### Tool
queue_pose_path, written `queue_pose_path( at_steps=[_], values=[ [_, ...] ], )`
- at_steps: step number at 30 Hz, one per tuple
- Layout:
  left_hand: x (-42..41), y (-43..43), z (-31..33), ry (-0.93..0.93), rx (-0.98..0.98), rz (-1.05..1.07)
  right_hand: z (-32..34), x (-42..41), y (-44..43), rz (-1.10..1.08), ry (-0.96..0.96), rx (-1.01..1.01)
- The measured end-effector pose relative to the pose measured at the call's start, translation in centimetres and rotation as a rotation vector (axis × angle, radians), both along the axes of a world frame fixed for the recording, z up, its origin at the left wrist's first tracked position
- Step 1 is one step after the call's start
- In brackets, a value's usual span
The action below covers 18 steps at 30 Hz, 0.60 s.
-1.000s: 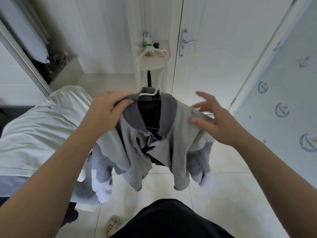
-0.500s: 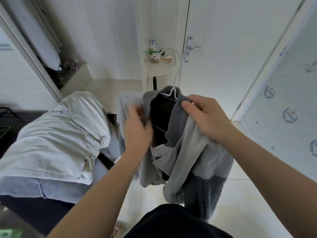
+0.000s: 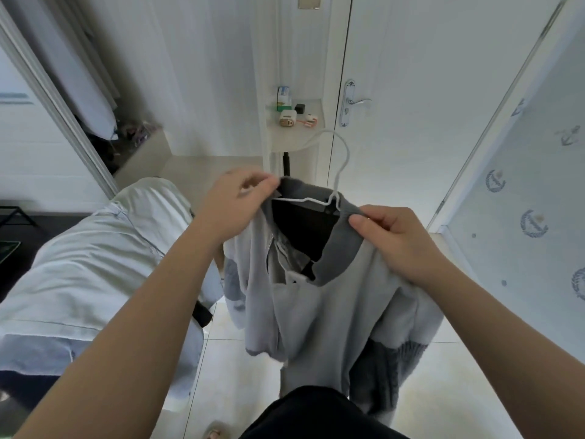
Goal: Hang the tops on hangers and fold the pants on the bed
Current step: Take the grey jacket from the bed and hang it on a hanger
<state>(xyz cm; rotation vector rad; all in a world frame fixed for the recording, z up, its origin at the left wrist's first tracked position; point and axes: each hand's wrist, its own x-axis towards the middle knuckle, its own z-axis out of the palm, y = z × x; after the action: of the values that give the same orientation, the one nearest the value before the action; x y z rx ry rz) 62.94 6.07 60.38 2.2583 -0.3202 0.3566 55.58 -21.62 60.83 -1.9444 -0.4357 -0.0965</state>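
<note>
From the head view, my left hand (image 3: 235, 204) is curled in a pinch on the left end of the dark collar (image 3: 340, 248) of the grey top (image 3: 316, 315), right where the arm of the white hanger (image 3: 339, 172) runs under the cloth. My right hand (image 3: 397, 240) grips the collar's right side, with the thumb on top and the fingers folded beneath the fabric. The top is in the air in front of me, between my 2 hands, and its body and knitted dark sleeve ends hang toward the tiled floor (image 3: 443, 391). The hanger sits inside the neck opening and its hook stands up above the collar. To my left, the pale pants (image 3: 95, 264) lie spread over the bed (image 3: 34, 359), well apart from the top. Beyond the hook, a small shelf (image 3: 294, 139) carries a few little items, just beside a white door with a metal handle (image 3: 356, 102).
</note>
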Motion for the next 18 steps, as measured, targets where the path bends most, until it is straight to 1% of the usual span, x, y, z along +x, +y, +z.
queue_pose_path(
  at_steps=[2, 4, 6, 8, 10, 13, 16, 18],
  values=[
    [-0.4, 0.8, -1.1, -0.163, 0.098, -0.070, 0.5, 0.4, -1.2, -0.001, -0.007, 0.040],
    [-0.6, 0.6, -2.0, -0.226, 0.182, -0.129, 1.1, 0.9, -2.1, -0.003, -0.024, 0.046],
    [-0.8, 0.2, -2.2, -0.283, 0.192, -0.157, 1.4, 1.6, -2.4, -0.014, -0.050, -0.014],
    [-0.9, 0.0, -1.9, -0.341, 0.150, -0.159, 1.5, 2.3, -2.7, -0.038, -0.060, -0.059],
    [-1.0, 0.2, -1.4, -0.325, 0.100, -0.120, 1.6, 2.7, -2.8, -0.066, -0.080, -0.063],
    [-1.1, -0.2, -0.7, -0.268, 0.127, -0.003, 1.9, 3.3, -2.5, -0.104, -0.100, -0.085],
    [-0.7, -0.4, 0.4, -0.252, 0.104, 0.163, 1.8, 4.0, -2.9, -0.144, -0.020, -0.114],
    [-0.1, 0.3, 1.3, -0.238, 0.060, 0.248, 1.2, 4.1, -4.0, -0.107, 0.005, -0.208]
  ],
)
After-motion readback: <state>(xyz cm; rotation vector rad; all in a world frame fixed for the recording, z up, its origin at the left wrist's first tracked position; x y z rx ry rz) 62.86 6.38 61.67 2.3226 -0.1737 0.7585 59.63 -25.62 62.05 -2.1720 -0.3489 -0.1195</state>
